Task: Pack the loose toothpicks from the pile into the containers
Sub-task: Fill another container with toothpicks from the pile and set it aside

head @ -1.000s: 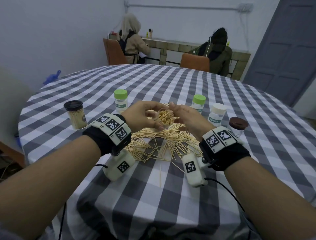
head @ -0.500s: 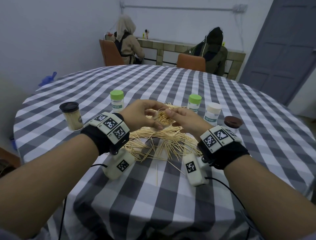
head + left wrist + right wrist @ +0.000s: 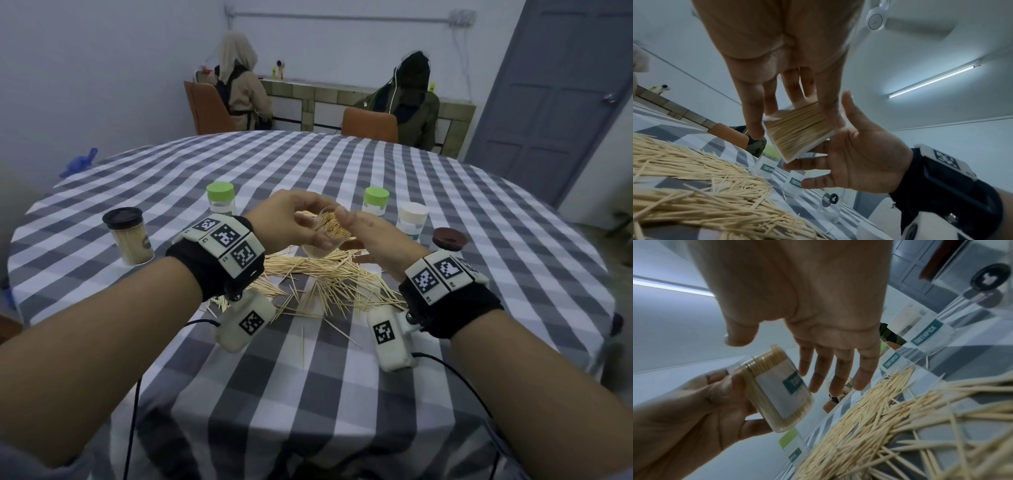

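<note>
The right hand [image 3: 373, 236] has drawn back, fingers [image 3: 838, 369] straight and empty, while the left hand [image 3: 291, 226] grips the nearly full container [image 3: 777, 386], probably ready for capping.

Left hand [image 3: 789, 53] reaches down from top, fingers [image 3: 754, 116] and thumb wrapped round clear container [image 3: 797, 129] packed with toothpicks, tilted, held above bench [image 3: 684, 136]. Right hand [image 3: 857, 155] just beside it at right, palm facing camera, fingers spread and relaxed, fingertips near container's lower end; contact unclear. Black wrist strap [image 3: 937, 183] with white marker block. Loose toothpick pile [image 3: 694, 186] on checked cloth, lower left. Three clear containers [image 3: 795, 180] stand beyond pile, labels partly readable. Ceiling fan [image 3: 877, 21] and tube light [image 3: 933, 81] overhead.
</note>
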